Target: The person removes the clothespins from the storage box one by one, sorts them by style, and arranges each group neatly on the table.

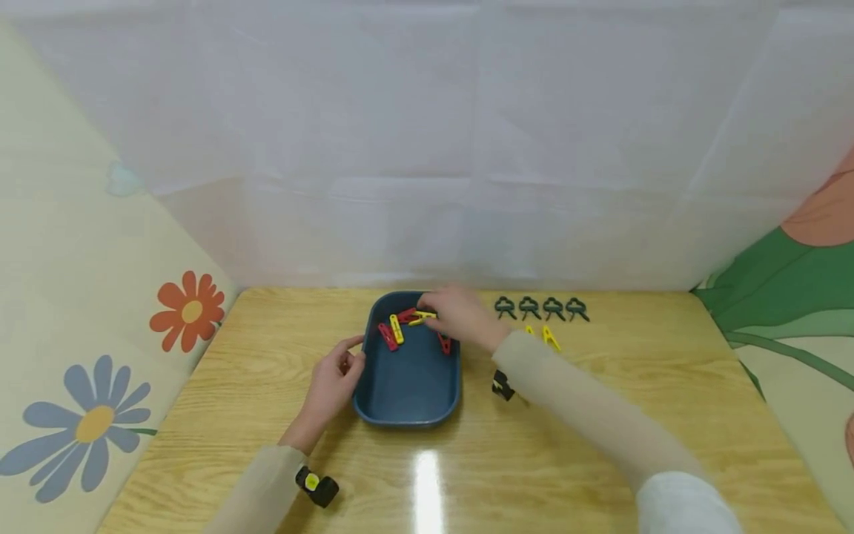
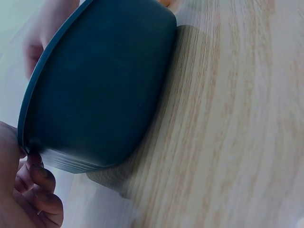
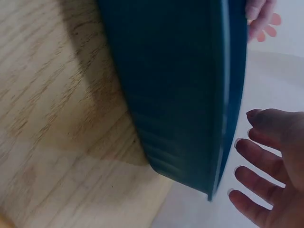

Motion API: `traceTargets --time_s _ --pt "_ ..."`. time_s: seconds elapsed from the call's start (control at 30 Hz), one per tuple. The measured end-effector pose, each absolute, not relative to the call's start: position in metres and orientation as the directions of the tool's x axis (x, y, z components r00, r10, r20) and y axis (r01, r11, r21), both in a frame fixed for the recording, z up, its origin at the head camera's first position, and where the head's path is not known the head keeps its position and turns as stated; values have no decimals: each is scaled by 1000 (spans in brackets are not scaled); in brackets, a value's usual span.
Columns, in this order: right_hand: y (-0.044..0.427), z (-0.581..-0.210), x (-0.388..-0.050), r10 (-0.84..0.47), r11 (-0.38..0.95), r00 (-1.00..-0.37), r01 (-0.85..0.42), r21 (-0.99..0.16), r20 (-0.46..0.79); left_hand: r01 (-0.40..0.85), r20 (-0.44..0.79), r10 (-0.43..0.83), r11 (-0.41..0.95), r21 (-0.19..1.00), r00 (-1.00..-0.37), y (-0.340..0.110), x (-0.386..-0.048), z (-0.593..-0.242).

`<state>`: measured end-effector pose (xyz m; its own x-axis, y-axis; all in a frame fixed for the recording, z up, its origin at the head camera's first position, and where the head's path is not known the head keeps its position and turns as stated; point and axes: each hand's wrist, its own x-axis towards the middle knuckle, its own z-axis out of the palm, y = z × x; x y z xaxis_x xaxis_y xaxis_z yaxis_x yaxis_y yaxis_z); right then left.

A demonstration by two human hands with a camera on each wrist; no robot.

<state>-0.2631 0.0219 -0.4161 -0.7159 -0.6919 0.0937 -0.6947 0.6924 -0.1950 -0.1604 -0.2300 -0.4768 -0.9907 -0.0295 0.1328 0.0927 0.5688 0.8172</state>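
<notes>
A dark blue tray (image 1: 408, 393) holds red clips (image 1: 388, 337) and yellow clips (image 1: 396, 328) near its far end. My left hand (image 1: 332, 380) is at the tray's left side; the left wrist view shows the hand (image 2: 31, 192) gripping the rim of the tray (image 2: 99, 85), with several fingers curled below it. Over the far right corner reaches my right hand (image 1: 460, 315), above the clips. In the right wrist view its fingers (image 3: 259, 156) are spread beside the tray wall (image 3: 166, 85), with nothing visible between them.
Several dark green clips (image 1: 529, 308) stand in a row at the table's back right. Yellow clips (image 1: 550, 338) lie just in front of them, one partly hidden by the right sleeve. A white sheet (image 1: 414, 185) hangs behind the wooden table (image 1: 267, 348).
</notes>
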Motion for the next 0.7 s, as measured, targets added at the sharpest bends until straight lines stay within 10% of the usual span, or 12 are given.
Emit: traceTargets --time_s 0.7 --pt "-13 -435 -282 -695 718 -717 -692 -76 -47 105 154 -40 563 820 -987 -228 -158 -478"
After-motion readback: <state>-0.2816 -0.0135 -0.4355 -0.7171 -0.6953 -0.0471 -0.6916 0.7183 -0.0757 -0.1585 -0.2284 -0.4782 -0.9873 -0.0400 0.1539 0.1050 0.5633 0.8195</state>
